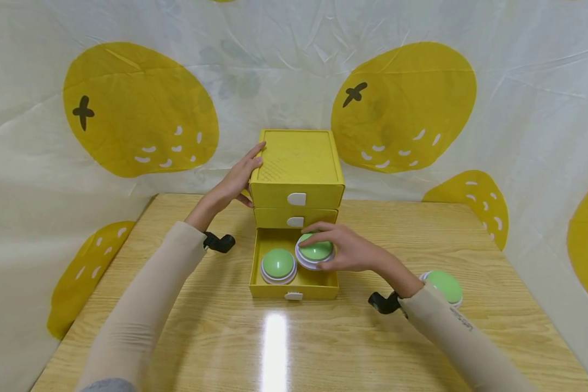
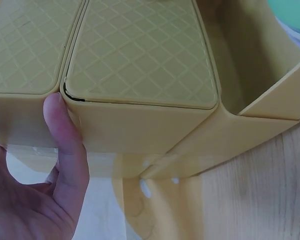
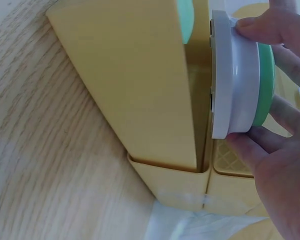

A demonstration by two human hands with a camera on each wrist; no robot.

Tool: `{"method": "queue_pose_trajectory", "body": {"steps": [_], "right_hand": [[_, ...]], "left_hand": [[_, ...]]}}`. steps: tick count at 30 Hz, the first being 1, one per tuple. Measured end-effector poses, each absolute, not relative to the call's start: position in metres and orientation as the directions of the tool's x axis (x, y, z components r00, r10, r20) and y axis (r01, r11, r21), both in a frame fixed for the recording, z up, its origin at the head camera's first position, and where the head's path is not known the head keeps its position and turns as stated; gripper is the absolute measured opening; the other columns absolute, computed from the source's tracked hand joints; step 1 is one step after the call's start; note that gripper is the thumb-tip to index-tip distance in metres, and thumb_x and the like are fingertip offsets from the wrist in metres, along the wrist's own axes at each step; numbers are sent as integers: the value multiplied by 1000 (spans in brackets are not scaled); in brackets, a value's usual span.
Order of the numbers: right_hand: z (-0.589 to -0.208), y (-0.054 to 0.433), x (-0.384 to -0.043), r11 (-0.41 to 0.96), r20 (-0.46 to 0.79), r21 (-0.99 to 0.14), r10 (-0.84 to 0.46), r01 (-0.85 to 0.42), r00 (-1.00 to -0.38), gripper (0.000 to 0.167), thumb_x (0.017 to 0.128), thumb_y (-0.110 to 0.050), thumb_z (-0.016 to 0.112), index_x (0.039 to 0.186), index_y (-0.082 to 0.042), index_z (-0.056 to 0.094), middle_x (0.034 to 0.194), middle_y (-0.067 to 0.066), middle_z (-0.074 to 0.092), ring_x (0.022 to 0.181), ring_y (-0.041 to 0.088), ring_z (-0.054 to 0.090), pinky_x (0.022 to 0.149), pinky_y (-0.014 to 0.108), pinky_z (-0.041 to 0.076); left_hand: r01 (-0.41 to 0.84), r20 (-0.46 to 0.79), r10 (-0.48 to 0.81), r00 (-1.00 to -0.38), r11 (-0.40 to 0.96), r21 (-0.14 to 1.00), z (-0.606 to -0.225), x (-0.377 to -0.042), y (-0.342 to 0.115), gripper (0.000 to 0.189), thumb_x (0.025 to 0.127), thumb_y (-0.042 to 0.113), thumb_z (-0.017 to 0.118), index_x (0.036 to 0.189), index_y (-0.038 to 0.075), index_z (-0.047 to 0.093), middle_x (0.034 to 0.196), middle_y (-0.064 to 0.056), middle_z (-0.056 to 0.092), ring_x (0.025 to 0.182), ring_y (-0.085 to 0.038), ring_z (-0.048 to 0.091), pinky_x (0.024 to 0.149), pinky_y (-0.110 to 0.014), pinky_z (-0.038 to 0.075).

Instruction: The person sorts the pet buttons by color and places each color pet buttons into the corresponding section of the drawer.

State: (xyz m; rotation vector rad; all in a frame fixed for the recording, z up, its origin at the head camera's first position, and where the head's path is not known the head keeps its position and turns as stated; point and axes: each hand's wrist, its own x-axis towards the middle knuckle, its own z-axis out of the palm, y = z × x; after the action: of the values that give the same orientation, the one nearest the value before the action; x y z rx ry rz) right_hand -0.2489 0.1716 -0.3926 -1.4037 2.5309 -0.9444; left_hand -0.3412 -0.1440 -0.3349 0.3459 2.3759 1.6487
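On the table stands a yellow drawer cabinet (image 1: pixel 299 155), its bottom drawer (image 1: pixel 271 292) pulled out. My left hand (image 1: pixel 236 181) rests against the cabinet's left side, thumb near the front edge in the left wrist view. Over the right part of the drawer, my right hand (image 1: pixel 353 249) grips a round green-domed push button (image 3: pixel 242 75) by its white base. The right wrist view shows this button tilted, above the drawer's wall. A second green push button (image 1: pixel 278 264) sits dome up inside the drawer, on the left.
A third green push button (image 1: pixel 445 287) lies on the wooden table (image 1: pixel 215 337) at the right, partly behind my right forearm. The two upper drawers, with white tabs (image 1: pixel 296 199), are closed. Behind the table hangs a pale curtain (image 1: pixel 279 65) with yellow fruit shapes.
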Motion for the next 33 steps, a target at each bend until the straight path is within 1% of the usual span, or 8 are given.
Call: {"method": "queue_pose_trajectory", "body": {"steps": [4, 10, 13, 17, 23, 29, 32, 33], "right_hand": [[-397, 171, -252, 402, 178, -562, -795, -723, -580, 49, 78, -12, 83, 126, -17, 75, 145, 16, 58, 125, 33, 60, 97, 40, 56], [-403, 170, -256, 412, 181, -539, -795, -734, -579, 48, 78, -14, 83, 126, -17, 75, 144, 17, 59, 125, 34, 61, 96, 40, 56], [-405, 168, -257, 420, 180, -528, -794, -738, -581, 48, 79, -16, 83, 126, -17, 75, 145, 17, 59, 126, 34, 61, 96, 41, 56], [-407, 166, -258, 430, 177, -510, -795, -745, -580, 48, 80, -17, 83, 127, -16, 75, 145, 16, 59, 128, 34, 60, 97, 42, 57], [-409, 163, -258, 470, 167, -463, -786, -752, -595, 46, 81, -20, 83, 126, -17, 75, 144, 17, 60, 128, 36, 61, 98, 47, 57], [-412, 162, -257, 516, 157, -395, -777, -760, -609, 46, 82, -24, 83, 127, -18, 75, 144, 16, 62, 126, 36, 64, 100, 49, 56], [-414, 159, -256, 535, 159, -359, -772, -765, -615, 46, 82, -23, 82, 127, -18, 74, 142, 15, 62, 123, 36, 65, 99, 49, 57], [-415, 159, -255, 546, 159, -343, -769, -765, -619, 46, 83, -23, 82, 127, -18, 74, 142, 15, 62, 122, 36, 65, 99, 49, 57]], "left_hand": [[81, -34, 322, -946, 336, 938, -337, -343, -145, 57, 110, 56, 31, 162, 55, 9, 125, -23, 60, 68, -29, 70, 53, -47, 62], [122, 14, 302, -953, 341, 932, -338, -341, -143, 54, 108, 57, 35, 160, 57, 16, 129, -24, 60, 69, -27, 71, 53, -46, 62], [162, 62, 278, -959, 354, 921, -338, -338, -141, 53, 108, 58, 37, 159, 57, 22, 143, -18, 56, 71, -26, 70, 53, -48, 62], [217, 130, 239, -962, 382, 898, -339, -336, -140, 53, 107, 59, 40, 159, 54, 29, 152, -13, 52, 69, -26, 69, 53, -50, 62], [255, 176, 233, -957, 376, 891, -341, -335, -140, 56, 106, 59, 42, 160, 48, 32, 148, -12, 58, 65, -27, 68, 52, -50, 62], [271, 189, 248, -950, 361, 892, -342, -335, -141, 56, 107, 57, 42, 161, 46, 31, 153, -11, 54, 63, -26, 68, 52, -52, 61], [267, 188, 240, -952, 358, 895, -342, -335, -141, 56, 107, 57, 42, 161, 46, 31, 146, -14, 58, 62, -26, 67, 51, -53, 61], [269, 191, 239, -952, 356, 895, -342, -335, -140, 56, 107, 57, 42, 161, 46, 32, 148, -13, 57, 62, -26, 67, 51, -54, 61]]}}
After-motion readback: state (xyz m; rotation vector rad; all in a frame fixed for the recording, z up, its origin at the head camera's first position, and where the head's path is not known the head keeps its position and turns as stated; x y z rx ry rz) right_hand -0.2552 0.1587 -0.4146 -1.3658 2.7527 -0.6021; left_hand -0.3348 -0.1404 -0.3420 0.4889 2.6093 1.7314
